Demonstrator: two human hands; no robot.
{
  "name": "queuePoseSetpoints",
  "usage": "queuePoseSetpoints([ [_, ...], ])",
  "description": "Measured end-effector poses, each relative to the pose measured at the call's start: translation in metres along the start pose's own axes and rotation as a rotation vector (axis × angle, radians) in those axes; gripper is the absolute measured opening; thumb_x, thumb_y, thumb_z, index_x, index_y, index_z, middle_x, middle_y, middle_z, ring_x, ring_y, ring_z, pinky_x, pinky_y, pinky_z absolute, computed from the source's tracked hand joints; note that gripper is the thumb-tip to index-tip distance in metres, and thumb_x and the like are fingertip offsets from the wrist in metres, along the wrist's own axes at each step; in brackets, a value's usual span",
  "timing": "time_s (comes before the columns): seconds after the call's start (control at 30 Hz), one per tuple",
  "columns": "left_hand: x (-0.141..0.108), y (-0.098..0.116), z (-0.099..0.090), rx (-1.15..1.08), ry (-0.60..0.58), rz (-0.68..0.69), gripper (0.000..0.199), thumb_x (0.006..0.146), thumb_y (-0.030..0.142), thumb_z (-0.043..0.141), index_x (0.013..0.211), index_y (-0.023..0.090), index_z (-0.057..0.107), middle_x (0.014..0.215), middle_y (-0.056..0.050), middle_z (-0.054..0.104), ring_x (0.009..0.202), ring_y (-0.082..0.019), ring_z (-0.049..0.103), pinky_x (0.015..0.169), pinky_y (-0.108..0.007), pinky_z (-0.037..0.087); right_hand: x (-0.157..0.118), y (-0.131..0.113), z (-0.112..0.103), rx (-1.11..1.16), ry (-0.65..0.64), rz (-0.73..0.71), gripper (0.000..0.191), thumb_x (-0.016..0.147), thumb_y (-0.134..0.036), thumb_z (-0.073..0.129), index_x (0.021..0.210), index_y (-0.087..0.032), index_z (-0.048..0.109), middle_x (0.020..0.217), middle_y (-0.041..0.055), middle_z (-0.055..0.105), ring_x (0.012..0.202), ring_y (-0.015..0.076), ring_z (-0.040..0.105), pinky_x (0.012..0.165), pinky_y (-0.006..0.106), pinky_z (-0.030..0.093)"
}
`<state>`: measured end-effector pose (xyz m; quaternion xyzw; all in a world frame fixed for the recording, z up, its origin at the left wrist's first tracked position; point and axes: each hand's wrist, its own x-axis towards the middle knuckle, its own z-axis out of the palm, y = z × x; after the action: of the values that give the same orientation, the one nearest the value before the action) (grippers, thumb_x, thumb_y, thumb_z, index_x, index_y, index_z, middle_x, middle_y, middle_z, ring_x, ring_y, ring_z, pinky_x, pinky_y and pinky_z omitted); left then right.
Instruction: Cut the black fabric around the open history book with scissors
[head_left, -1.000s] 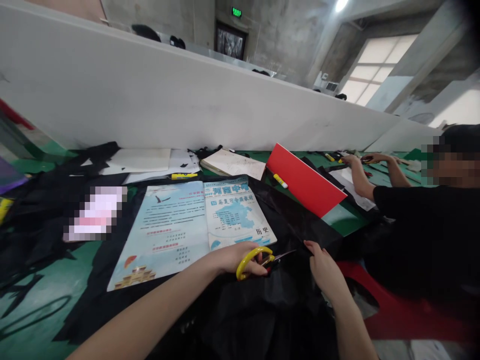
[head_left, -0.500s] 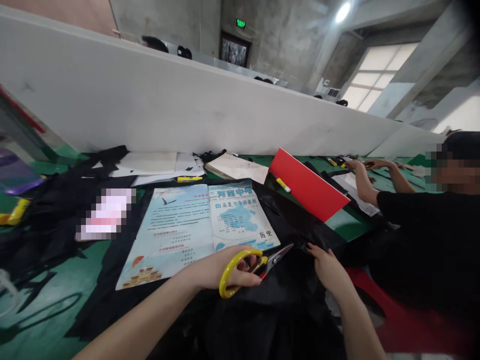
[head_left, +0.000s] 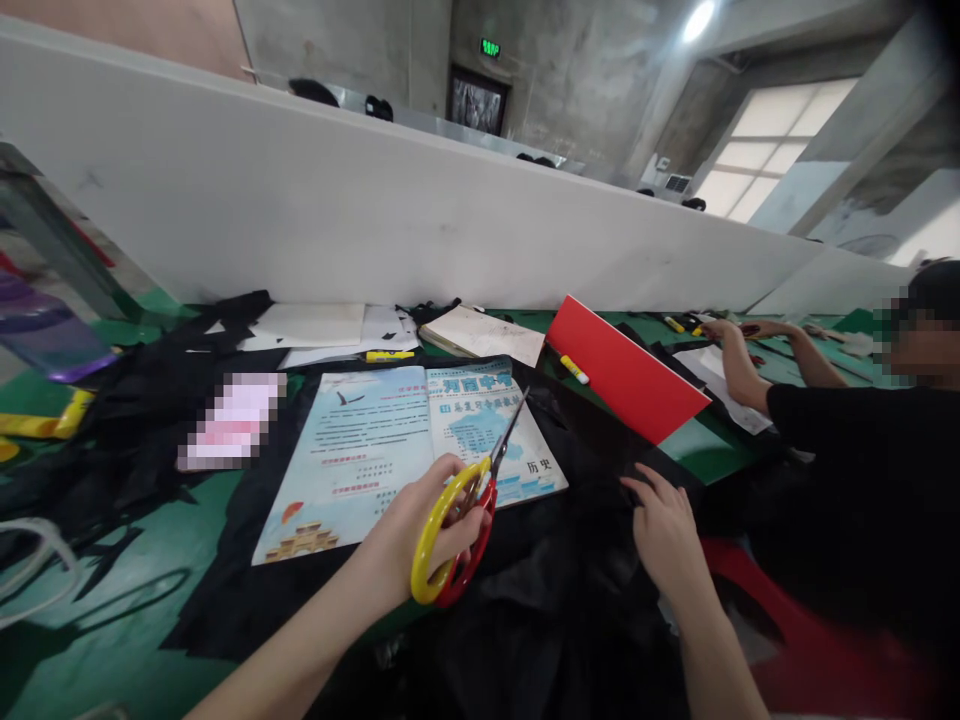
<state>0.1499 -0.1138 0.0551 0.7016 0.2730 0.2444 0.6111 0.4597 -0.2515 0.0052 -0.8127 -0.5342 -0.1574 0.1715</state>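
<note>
Green table, left hand, scissors now swung upward over the booklet

Beyond a white partition, I see a lit green sign above a dark doorway. A yellow-and-white tube lies at the edge of a red board; off to the right is a person in black.

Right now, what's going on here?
The left hand holds scissors by their yellow and red handles, blades seen against a history workbook spread open, covers up, on black fabric. The right hand has its fingers at the black fabric; whether they pinch it is hard to tell. At the right, a co-worker reaches over the green table.
</note>
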Motion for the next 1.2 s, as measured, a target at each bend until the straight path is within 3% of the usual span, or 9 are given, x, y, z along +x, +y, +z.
queuePoseSetpoints([
  [0.13, 0.004, 0.003, 0.022, 0.192, 0.193, 0.088, 0.015, 0.086, 0.031, 0.051, 0.089, 0.024, 0.038, 0.065, 0.008, 0.049, 0.053, -0.009, 0.046, 0.055, -0.022, 0.039, -0.005, -0.055, -0.027, 0.444, 0.182, 0.050, 0.024, 0.087, -0.024, 0.043, 0.104, -0.019, 0.059, 0.118, 0.0105, 0.058, 0.113, 0.0245, 0.052, 0.101, 0.045, 0.037],
  [0.23, 0.010, 0.005, 0.042, 0.240, 0.245, 0.110, 0.012, 0.086, 0.028, 0.050, 0.093, 0.025, 0.040, 0.068, 0.006, 0.054, 0.057, -0.011, 0.052, 0.058, -0.023, 0.041, -0.020, -0.103, -0.040, 0.917, -0.122, 0.138, 0.030, 0.092, -0.031, 0.044, 0.119, -0.023, 0.052, 0.116, 0.0076, 0.060, 0.107, 0.0208, 0.057, 0.093, 0.037, 0.046],
  [0.3, 0.015, 0.003, 0.055, 0.249, 0.242, 0.184, 0.013, 0.087, 0.025, 0.050, 0.098, 0.025, 0.043, 0.079, 0.004, 0.059, 0.066, -0.013, 0.057, 0.064, -0.024, 0.043, -0.029, -0.130, -0.043, 1.161, -0.298, 0.158, 0.039, 0.093, -0.035, 0.045, 0.131, -0.026, 0.043, 0.130, 0.0068, 0.053, 0.115, 0.0196, 0.053, 0.099, 0.036, 0.043],
  [0.4, 0.024, -0.003, 0.072, 0.326, 0.261, 0.316, 0.018, 0.087, 0.022, 0.049, 0.105, 0.024, 0.048, 0.089, -0.001, 0.059, 0.078, -0.017, 0.056, 0.070, -0.028, 0.044, -0.034, -0.154, -0.040, 1.382, -0.354, 0.234, 0.047, 0.093, -0.040, 0.047, 0.137, -0.028, 0.038, 0.142, 0.0043, 0.042, 0.129, 0.0190, 0.040, 0.108, 0.035, 0.033],
  [0.63, 0.039, 0.007, 0.084, 0.622, 0.304, 0.491, 0.032, 0.089, 0.024, 0.045, 0.120, 0.017, 0.046, 0.094, -0.008, 0.060, 0.086, -0.024, 0.047, 0.077, -0.040, 0.044, -0.022, -0.154, -0.035, 1.690, -0.238, 0.578, 0.053, 0.078, -0.044, 0.067, 0.127, -0.028, 0.052, 0.128, 0.0033, 0.057, 0.120, 0.0234, 0.050, 0.102, 0.037, 0.041],
  [0.73, 0.037, 0.013, 0.081, 0.651, 0.340, 0.548, 0.030, 0.091, 0.023, 0.042, 0.120, 0.020, 0.049, 0.113, -0.010, 0.056, 0.102, -0.027, 0.045, 0.089, -0.045, 0.040, -0.018, -0.150, -0.034, 1.748, -0.192, 0.650, 0.056, 0.074, -0.041, 0.072, 0.125, -0.028, 0.053, 0.123, 0.0033, 0.060, 0.118, 0.0227, 0.052, 0.100, 0.035, 0.042],
  [0.83, 0.029, 0.012, 0.078, 0.556, 0.325, 0.590, 0.033, 0.091, 0.019, 0.039, 0.123, 0.022, 0.047, 0.123, -0.011, 0.049, 0.112, -0.026, 0.042, 0.096, -0.045, 0.037, -0.012, -0.143, -0.032, 1.734, -0.146, 0.632, 0.055, 0.075, -0.041, 0.070, 0.125, -0.028, 0.051, 0.122, 0.0039, 0.059, 0.115, 0.0223, 0.054, 0.097, 0.035, 0.046],
  [1.03, 0.010, 0.005, 0.087, 0.330, 0.180, 0.715, 0.029, 0.083, 0.023, 0.048, 0.112, 0.019, 0.047, 0.107, -0.011, 0.058, 0.102, -0.026, 0.049, 0.089, -0.044, 0.040, 0.001, -0.134, -0.034, 1.626, -0.074, 0.536, 0.050, 0.079, -0.039, 0.067, 0.124, -0.029, 0.047, 0.107, 0.0030, 0.059, 0.090, 0.0168, 0.060, 0.079, 0.029, 0.052],
  [1.2, 0.009, 0.006, 0.095, 0.288, 0.160, 0.640, 0.017, 0.082, 0.015, 0.047, 0.098, 0.018, 0.050, 0.090, -0.006, 0.061, 0.088, -0.021, 0.055, 0.090, -0.041, 0.040, 0.008, -0.136, -0.040, 1.663, -0.068, 0.510, 0.049, 0.075, -0.031, 0.071, 0.120, -0.029, 0.052, 0.099, 0.0007, 0.054, 0.078, 0.0118, 0.055, 0.070, 0.023, 0.050],
])
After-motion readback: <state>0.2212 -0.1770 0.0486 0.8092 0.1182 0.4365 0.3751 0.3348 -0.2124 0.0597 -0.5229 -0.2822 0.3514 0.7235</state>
